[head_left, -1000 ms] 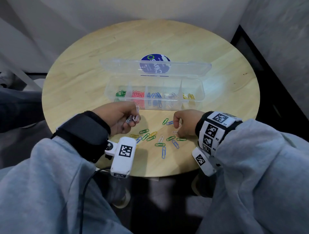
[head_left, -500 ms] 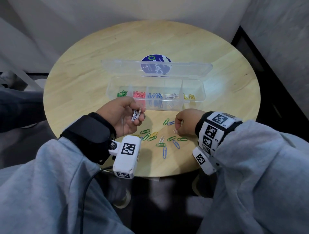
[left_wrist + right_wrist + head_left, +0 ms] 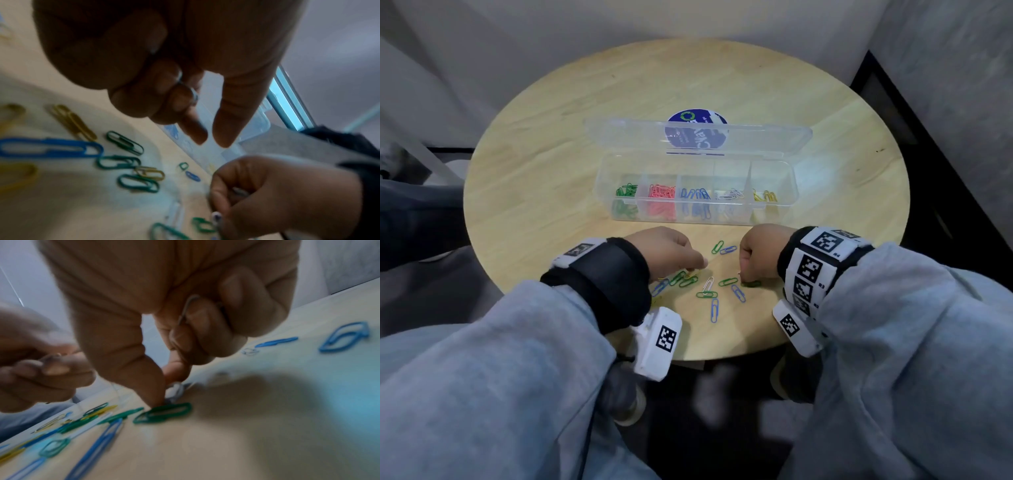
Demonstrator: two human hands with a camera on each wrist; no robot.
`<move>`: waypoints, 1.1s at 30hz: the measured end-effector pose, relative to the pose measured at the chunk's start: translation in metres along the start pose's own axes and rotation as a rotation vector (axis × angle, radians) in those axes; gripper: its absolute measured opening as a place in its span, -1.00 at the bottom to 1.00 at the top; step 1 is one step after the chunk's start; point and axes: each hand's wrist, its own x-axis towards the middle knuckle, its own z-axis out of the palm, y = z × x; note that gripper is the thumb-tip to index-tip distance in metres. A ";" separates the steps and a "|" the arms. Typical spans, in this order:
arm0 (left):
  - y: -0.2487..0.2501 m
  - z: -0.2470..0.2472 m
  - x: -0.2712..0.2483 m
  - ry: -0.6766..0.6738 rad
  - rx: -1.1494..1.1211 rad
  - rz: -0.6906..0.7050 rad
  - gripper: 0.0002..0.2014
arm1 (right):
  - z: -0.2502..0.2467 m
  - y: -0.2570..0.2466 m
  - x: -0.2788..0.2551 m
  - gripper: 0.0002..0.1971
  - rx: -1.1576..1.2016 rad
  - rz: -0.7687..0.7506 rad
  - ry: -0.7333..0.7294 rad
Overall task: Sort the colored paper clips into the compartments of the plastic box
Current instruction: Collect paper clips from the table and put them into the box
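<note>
Head view: the clear plastic box [image 3: 697,209] sits at frame centre on the round wooden table [image 3: 524,178], lid folded back. Its five compartments hold, left to right, green, red, blue, white and yellow clips. The loose paper clips [image 3: 707,289], green, blue, white and yellow, lie scattered just below the box, between the hands. Half a second ago the left hand [image 3: 671,251] was raised, showing a bunch of white clips; it is now lowered to the table over the clips at lower centre.

Left wrist view: the left hand's fingers are curled around white clips [image 3: 192,95] in the palm, thumb and forefinger extended downward, slightly apart.

Right wrist view: the right hand [image 3: 174,324] has white clips tucked under its curled fingers; thumb and forefinger press down at a white clip [image 3: 175,390], the thumb tip touching a green clip [image 3: 164,413].
</note>
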 end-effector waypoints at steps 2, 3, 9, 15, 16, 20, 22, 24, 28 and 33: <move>0.002 0.004 -0.001 0.030 0.145 0.030 -0.69 | 0.001 0.005 -0.002 -0.78 0.068 0.002 0.007; 0.003 0.006 0.000 0.027 0.185 0.033 -0.71 | 0.001 0.008 -0.004 -0.77 0.093 0.000 0.003; 0.010 0.023 0.004 0.090 0.420 0.035 -0.75 | -0.014 0.042 -0.018 -0.81 0.577 0.028 0.033; 0.018 0.028 0.007 0.081 0.475 0.019 -0.81 | -0.014 0.084 -0.028 -0.74 1.153 0.081 0.097; 0.019 0.029 0.008 0.081 0.471 0.017 -0.83 | -0.013 0.088 -0.030 -0.73 1.220 0.083 0.103; 0.018 0.029 0.009 0.076 0.442 0.004 -0.75 | -0.008 0.100 -0.034 -0.73 1.392 0.099 0.135; 0.015 0.026 0.009 0.078 0.413 0.002 -0.76 | -0.008 0.102 -0.033 -0.77 1.460 0.111 0.147; 0.014 0.020 0.007 0.077 0.342 0.001 -0.81 | -0.008 0.102 -0.033 -0.80 1.504 0.115 0.141; 0.015 0.004 0.007 -0.014 -0.015 0.005 -0.81 | -0.009 0.096 -0.030 -0.73 1.580 0.133 0.134; 0.016 -0.012 0.004 -0.062 -0.620 0.000 -0.77 | -0.010 0.085 -0.022 -0.75 1.728 0.180 0.111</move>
